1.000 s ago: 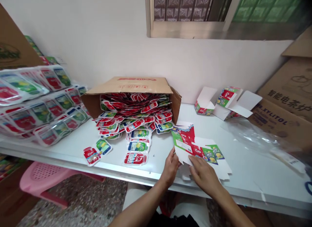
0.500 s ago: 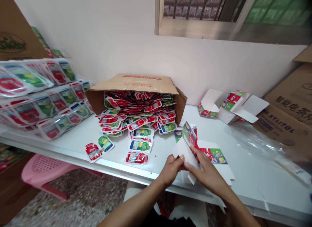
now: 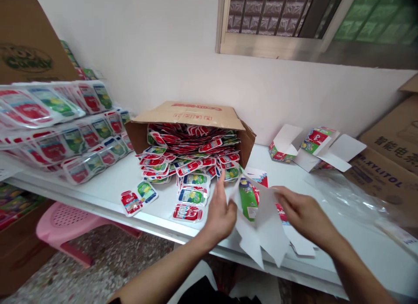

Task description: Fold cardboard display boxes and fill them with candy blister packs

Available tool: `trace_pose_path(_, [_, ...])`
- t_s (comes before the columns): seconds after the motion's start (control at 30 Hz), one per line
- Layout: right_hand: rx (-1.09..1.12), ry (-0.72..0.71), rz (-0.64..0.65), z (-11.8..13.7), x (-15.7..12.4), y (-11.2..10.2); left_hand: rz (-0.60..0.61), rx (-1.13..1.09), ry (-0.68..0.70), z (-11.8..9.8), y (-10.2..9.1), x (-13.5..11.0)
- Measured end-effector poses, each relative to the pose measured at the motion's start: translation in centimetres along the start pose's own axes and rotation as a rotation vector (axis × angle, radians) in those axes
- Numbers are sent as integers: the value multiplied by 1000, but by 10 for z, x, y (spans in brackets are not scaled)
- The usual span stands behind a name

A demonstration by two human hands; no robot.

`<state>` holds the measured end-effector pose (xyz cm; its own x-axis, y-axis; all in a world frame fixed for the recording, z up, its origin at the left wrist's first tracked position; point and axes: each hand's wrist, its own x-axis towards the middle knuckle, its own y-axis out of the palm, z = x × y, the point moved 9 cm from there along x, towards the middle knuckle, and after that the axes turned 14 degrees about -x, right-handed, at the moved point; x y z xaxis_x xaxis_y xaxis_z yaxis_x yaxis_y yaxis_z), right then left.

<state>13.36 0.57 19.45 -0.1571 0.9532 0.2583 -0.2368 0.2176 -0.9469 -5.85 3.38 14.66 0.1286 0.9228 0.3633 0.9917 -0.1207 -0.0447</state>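
The person's left hand [image 3: 219, 214] is spreading, index finger pointing up and thumb standing apart; it is closing on nothing visible, and whether the thumb is touching the carton is hard to tell. The right hand [image 3: 303, 214] is pinching the upper edge of a partly opened Cola-and-Sprite candy carton [image 3: 270, 219] between thumb and bent fingers. That carton is hanging between the two sets of fingers, its white flaps fanning downward, blurred.

Just below the right fingers, flat printed blanks [image 3: 302, 248] are lying on the white table [image 3: 342, 238]. Left of the left fingers, a column of candy packets [image 3: 192, 196] is lying flat, and farther left a loose red Cola packet [image 3: 130, 202] is resting beside a green Sprite packet [image 3: 146, 192].

Beyond the left fingertips, a tipped cardboard box [image 3: 196, 112] is spilling a heap of packets. Beyond the right fingers, a small carton [image 3: 283, 148] and a larger one [image 3: 321, 143] are standing formed, flaps gaping.

Judging by this, the folding is only partly done: two cartons are already holding their shape, the one in hand is lacking its closed flaps, and the blanks below are waiting unfolded.
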Motion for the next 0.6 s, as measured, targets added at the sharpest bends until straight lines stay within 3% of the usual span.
trace_pose_path(0.1, [17,-136,120,-3,6,-15,164,205,203,-37,-16,4])
trace_pose_path(0.23, [13,-276,236,9,24,-22,655,365,416,-73,2,-11])
trace_pose_path(0.3, [-14,-357,301,20,34,-18,806,375,437,-82,8,-16])
trace_pose_path(0.43, [-27,-471,406,41,50,-4,930,330,425,-90,10,-13])
trace_pose_path(0.6, [-88,-566,413,66,67,0,896,415,374,-73,11,-2])
